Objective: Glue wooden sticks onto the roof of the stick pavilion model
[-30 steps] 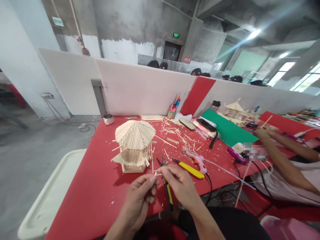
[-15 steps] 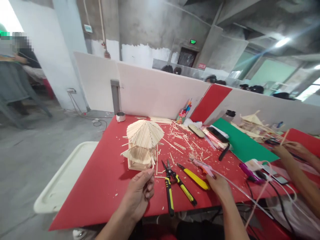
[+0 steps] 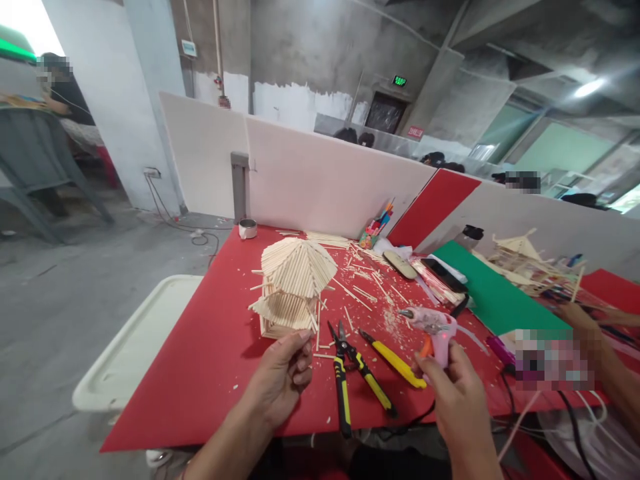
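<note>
A small pavilion model (image 3: 293,287) built of thin wooden sticks, with a pointed roof, stands on the red tabletop. At its lower front corner my left hand (image 3: 283,373) is closed in a pinch on a short wooden stick (image 3: 315,321), only partly visible at the fingertips. My right hand (image 3: 457,393) is wrapped round the handle of a pink hot glue gun (image 3: 433,323); its nozzle points left and a red light glows on its body. Between my hands lie black-and-yellow cutting pliers (image 3: 350,373) with jaws apart and a yellow utility knife (image 3: 395,360).
Loose sticks and scraps (image 3: 370,280) litter the table behind the tools. A roll of tape (image 3: 247,229), a pen cup (image 3: 370,233) and a green board (image 3: 493,293) lie further back. At right, a co-worker's arm (image 3: 590,347) reaches beside another stick model (image 3: 520,250).
My right hand has lifted the glue gun off the table and turned it upright, nozzle to the left. My left hand stays by the pavilion. The view has shifted slightly.
</note>
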Motion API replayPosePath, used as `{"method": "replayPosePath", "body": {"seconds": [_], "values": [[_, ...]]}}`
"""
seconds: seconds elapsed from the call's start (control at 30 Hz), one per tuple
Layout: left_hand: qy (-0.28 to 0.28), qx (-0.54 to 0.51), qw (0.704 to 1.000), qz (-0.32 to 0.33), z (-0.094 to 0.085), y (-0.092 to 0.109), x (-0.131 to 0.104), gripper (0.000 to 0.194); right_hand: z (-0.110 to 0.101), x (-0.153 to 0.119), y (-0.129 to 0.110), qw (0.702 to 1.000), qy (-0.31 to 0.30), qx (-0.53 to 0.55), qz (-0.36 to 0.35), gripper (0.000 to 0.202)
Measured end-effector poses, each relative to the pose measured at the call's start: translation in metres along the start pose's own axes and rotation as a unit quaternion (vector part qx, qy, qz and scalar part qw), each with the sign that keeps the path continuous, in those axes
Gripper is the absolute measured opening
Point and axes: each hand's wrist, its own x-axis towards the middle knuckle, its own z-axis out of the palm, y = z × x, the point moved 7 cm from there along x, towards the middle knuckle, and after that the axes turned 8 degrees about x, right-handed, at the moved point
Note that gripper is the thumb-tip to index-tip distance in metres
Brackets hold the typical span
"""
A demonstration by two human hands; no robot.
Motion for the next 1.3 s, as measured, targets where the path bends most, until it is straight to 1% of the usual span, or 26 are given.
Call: {"method": "replayPosePath", "body": {"seconds": [0.1,0.23,0.3,0.37,0.5,0.67,0.9,1.1,1.2,1.3], "values": [[0.012,-0.013,1.0,-0.016,0.001,-0.001,-0.001,0.018,0.027,-0.017,-0.024,0.998,-0.049,-0.006,-0.031,0.032],[0.006,-0.038,0.998,-0.055,0.004,-0.006,-0.001,0.018,0.057,-0.03,-0.039,0.993,-0.08,-0.064,-0.05,0.036],[0.005,-0.044,0.997,-0.063,0.005,-0.007,-0.001,0.018,0.069,-0.03,-0.039,0.99,-0.093,-0.092,-0.056,0.037],[0.006,-0.048,0.997,-0.063,0.006,-0.007,0.0,0.018,0.079,-0.028,-0.036,0.988,-0.107,-0.095,-0.048,0.036],[0.013,-0.054,0.997,-0.059,0.006,-0.008,0.001,0.018,0.1,-0.027,-0.03,0.99,-0.124,-0.063,-0.03,0.029],[0.02,-0.052,0.996,-0.062,0.007,-0.008,0.001,0.017,0.123,-0.028,-0.033,0.991,-0.129,-0.024,-0.017,0.026],[0.007,-0.062,0.995,-0.076,0.011,-0.01,0.001,0.013,0.132,-0.026,-0.043,0.989,-0.114,-0.085,-0.042,0.022],[0.027,-0.054,0.995,-0.08,0.008,-0.01,0.003,0.017,0.14,-0.028,-0.046,0.985,-0.134,-0.092,-0.056,0.019],[0.03,-0.056,0.994,-0.087,0.007,-0.01,0.003,0.018,0.141,-0.028,-0.046,0.984,-0.126,-0.106,-0.06,0.018],[0.02,-0.056,0.994,-0.093,0.008,-0.01,0.002,0.017,0.14,-0.028,-0.046,0.983,-0.118,-0.122,-0.064,0.019]]}}
